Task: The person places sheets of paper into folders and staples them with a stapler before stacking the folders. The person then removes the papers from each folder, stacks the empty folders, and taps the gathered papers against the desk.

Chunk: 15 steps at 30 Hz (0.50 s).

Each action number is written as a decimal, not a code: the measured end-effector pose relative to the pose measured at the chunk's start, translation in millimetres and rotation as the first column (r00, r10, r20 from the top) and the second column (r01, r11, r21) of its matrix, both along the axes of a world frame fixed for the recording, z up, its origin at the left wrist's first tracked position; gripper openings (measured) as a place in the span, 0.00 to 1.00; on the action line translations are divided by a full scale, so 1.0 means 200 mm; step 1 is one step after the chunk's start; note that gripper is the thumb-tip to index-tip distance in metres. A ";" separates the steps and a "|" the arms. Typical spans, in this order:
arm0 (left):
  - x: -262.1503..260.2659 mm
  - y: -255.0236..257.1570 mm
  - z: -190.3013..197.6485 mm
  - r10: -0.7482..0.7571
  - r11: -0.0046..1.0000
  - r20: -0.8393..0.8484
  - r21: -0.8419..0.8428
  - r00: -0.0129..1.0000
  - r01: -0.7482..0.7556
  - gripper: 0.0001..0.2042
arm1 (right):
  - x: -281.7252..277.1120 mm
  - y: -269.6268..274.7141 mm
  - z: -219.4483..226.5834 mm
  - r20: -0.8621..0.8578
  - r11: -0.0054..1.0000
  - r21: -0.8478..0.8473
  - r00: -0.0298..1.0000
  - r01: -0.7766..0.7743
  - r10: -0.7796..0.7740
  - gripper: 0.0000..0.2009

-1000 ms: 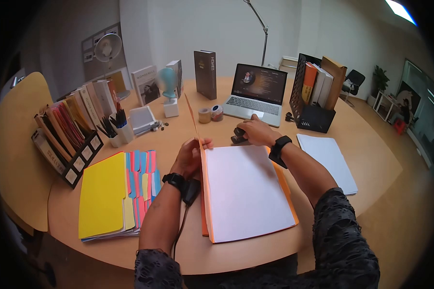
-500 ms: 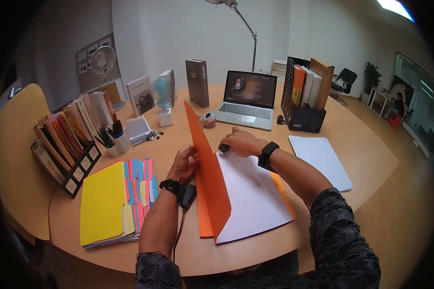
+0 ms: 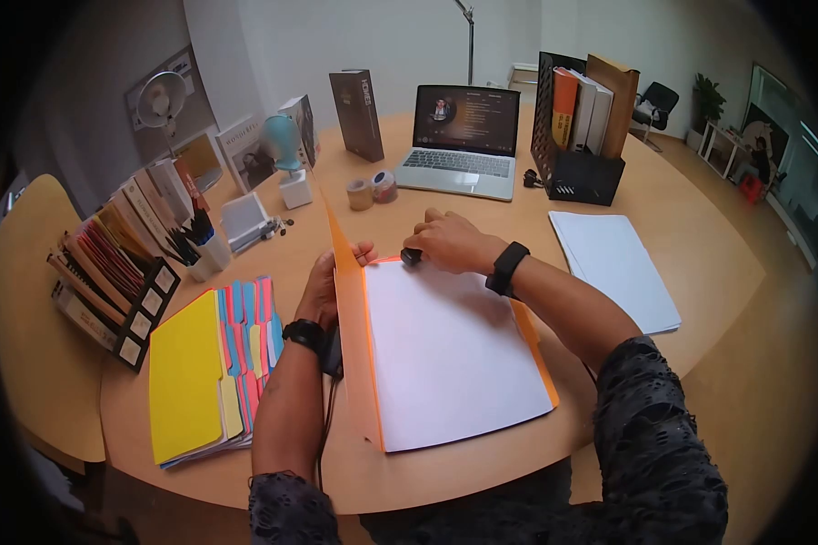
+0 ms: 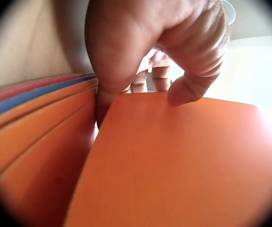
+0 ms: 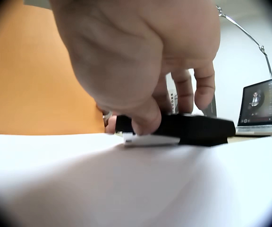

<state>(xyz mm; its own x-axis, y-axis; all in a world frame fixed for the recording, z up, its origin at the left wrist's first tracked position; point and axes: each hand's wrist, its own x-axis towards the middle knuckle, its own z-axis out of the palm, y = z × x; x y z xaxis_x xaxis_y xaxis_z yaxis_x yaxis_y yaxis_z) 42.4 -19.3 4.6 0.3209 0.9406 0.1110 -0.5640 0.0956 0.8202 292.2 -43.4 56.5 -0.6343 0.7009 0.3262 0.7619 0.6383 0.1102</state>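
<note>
An orange folder (image 3: 353, 350) stands with its cover raised at the left, a stack of white paper (image 3: 459, 363) lying inside it. My left hand (image 3: 322, 283) grips the folder at its upper left edge; the left wrist view shows the thumb and fingers right at the edge of an orange sheet (image 4: 174, 161). In my right hand (image 3: 454, 242) is a black stapler (image 5: 192, 128), gripped with the thumb on one side and fingers on the other. The stapler's nose sits at the top left corner of the paper, close to the left fingertips.
Yellow and coloured tabbed folders (image 3: 186, 377) lie at the left, and white sheets (image 3: 613, 268) at the right. Beyond are tape rolls (image 3: 360, 194), a laptop (image 3: 463, 145) and a black file holder (image 3: 586, 177). A pen cup (image 3: 211, 254) and book rack (image 3: 145, 313) stand left.
The right hand has brought the stapler from beyond the paper's top edge to its top left corner. The folder cover tipped right over the paper, then swung back left.
</note>
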 end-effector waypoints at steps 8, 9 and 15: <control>-0.02 0.04 -0.03 -0.096 0.995 -0.028 0.013 0.995 0.097 0.10 | 0.00 0.00 0.10 0.121 1.000 0.003 0.992 0.024 -0.024 0.07; -0.03 0.03 -0.03 -0.106 0.994 -0.026 0.018 0.994 0.106 0.09 | 0.01 0.01 0.10 0.090 0.998 0.016 0.994 0.062 -0.063 0.07; -0.05 0.03 -0.04 -0.174 0.977 0.148 -0.095 0.973 0.189 0.07 | 0.14 0.19 0.03 -0.023 0.950 0.038 0.951 0.310 -0.310 0.10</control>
